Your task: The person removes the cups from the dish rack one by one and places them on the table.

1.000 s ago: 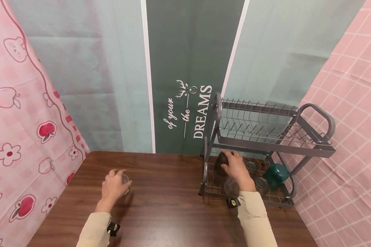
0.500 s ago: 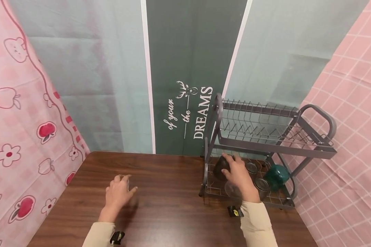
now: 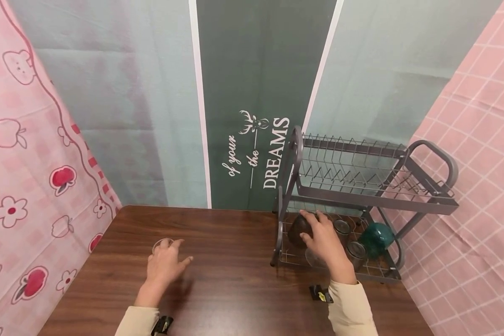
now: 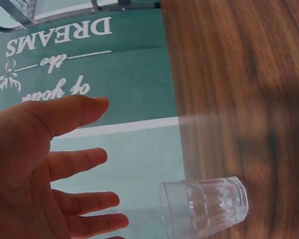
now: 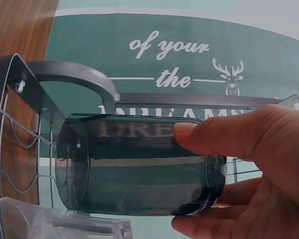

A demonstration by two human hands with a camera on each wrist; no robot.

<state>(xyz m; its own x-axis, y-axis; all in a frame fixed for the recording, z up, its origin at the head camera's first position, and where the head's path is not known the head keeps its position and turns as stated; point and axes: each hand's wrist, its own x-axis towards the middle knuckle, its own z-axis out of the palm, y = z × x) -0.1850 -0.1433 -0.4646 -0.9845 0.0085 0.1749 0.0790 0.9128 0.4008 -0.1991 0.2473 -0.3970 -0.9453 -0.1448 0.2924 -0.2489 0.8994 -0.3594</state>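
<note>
In the head view, my left hand (image 3: 164, 267) is held over the left part of the table with its fingers spread. Just beyond its fingertips a clear glass (image 4: 204, 206) stands upright on the wood, apart from the hand in the left wrist view. My right hand (image 3: 326, 242) reaches into the lower tier of the dish rack (image 3: 374, 200). Its thumb and fingers grip the base end of a dark tinted glass (image 5: 134, 169), which is mouth down at the rack's left end. A clear glass (image 5: 65, 221) sits beside the dark one, partly hidden by my right arm in the head view.
A teal glass (image 3: 377, 239) and upturned glasses (image 3: 356, 252) share the rack's lower tier. Above them runs the upper wire tier (image 3: 348, 168), and a curved side frame (image 3: 279, 233) borders the left end. Fabric curtains (image 3: 164, 116) surround the wooden table (image 3: 231, 289).
My left hand has let go of the clear glass and drawn back toward me and slightly right. My right hand has shifted slightly nearer, still gripping the dark glass in the lower tier.
</note>
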